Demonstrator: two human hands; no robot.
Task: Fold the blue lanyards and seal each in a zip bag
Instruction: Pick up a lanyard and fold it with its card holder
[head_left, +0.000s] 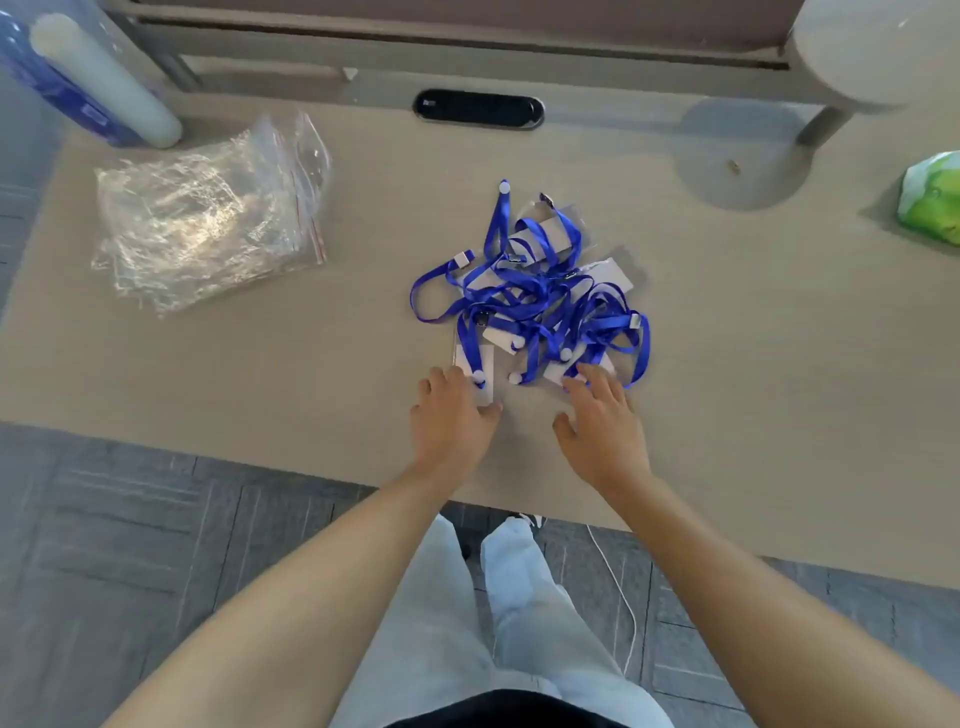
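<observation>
Nearest the camera: pale jeans and both forearms reaching fwd over the tabletop (260, 364) edge. Left hand (452, 415) lies flat, fingers fairly straight, fingertips and thumb on a clear card sleeve (485, 371) w/ a blue strap end and white clip on it; looks like pressing or about to lift, not a closed grip. Right hand (602, 421) is spread and relaxed, fingertips touching the near edge of the lanyard pile (535, 296), holding nothing as far as I can see. The pile sits mid-tabletop just beyond both hands: several blue straps looped through each other, w/ card sleeves and clips mixed in. Well off to the left and farther back, a stack of zip bags (208, 218), red seal lines showing, none filled yet, so the task looks barely begun; prob. first step is freeing one lanyard. Risks: pulling the near sleeve could drag the whole tangle along, since loops cross over each other; clips may snag neighbouring straps; a hard tug could tighten knots or slide stuff toward the tabletop edge. Bags are slippery and stacked, so grabbing one may lift several. Far back: a lamp base (743, 156), a green packet (932, 202) at right, a blue roll (88, 78) at left.
</observation>
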